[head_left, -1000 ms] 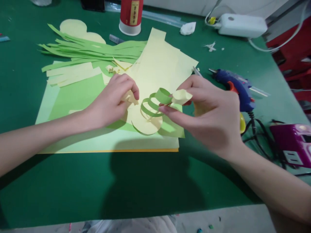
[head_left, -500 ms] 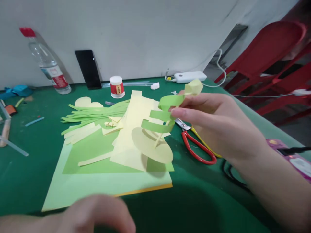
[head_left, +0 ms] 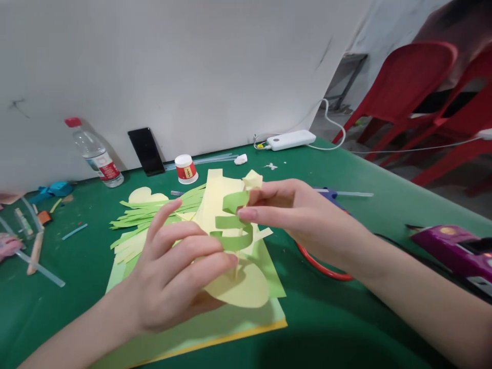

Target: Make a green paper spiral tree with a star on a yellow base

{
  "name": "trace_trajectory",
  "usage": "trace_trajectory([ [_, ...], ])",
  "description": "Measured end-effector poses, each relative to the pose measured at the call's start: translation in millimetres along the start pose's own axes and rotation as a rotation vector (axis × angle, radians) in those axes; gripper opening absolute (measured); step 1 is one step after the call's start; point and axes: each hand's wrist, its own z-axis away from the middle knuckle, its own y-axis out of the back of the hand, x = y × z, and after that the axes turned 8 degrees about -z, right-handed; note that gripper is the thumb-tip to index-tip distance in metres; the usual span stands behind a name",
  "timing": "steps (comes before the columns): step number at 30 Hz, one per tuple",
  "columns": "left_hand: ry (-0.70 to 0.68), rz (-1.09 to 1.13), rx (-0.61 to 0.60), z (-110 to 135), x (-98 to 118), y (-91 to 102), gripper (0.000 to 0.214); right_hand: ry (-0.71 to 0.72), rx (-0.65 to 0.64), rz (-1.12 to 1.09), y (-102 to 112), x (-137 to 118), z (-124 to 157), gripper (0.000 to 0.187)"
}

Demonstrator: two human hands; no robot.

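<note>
My right hand [head_left: 295, 215] pinches the top of a paper craft: a green spiral strip [head_left: 232, 225] capped by a small pale yellow folded piece [head_left: 252, 180]. The spiral hangs down to a pale yellow paper disc [head_left: 246, 287]. My left hand [head_left: 175, 271] has its fingers curled against the left edge of that disc and the lower coil, holding it from the side. Both hands hover above a stack of light green and yellow paper sheets [head_left: 230, 328] on the green table [head_left: 338, 328].
Cut green strips [head_left: 154, 210] and yellow paper lie behind the hands. Red-handled scissors [head_left: 323, 266] sit right of the stack, a purple device [head_left: 449, 251] further right. A bottle [head_left: 96, 154], phone [head_left: 146, 151], small red-and-white cup [head_left: 186, 169] and power bank [head_left: 290, 139] stand by the wall. Red chairs [head_left: 403, 87] at right.
My left hand rose from the bottom edge of view and took hold of the disc and lower coil. My right hand drew the spiral lower and nearer. The camera tilted up.
</note>
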Motion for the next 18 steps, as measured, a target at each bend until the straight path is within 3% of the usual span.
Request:
trace_trajectory([
  [2,0.011,-0.017,0.059,-2.0,1.0,-7.0,0.006,-0.009,0.0,0.037,-1.9,0.2,1.4,0.021],
  [5,0.046,-0.002,0.124,-0.1,4.8,-11.7,0.01,0.019,0.006,0.103,-5.2,-2.4,5.7,0.022],
  [13,0.103,0.062,0.069,-2.4,7.8,-1.0,0.01,0.244,0.069,0.164,-9.5,-10.4,18.2,0.015],
  [18,0.101,0.022,0.106,0.9,7.5,-3.2,0.01,0.28,0.092,0.161,-12.6,-10.9,20.2,0.011],
])
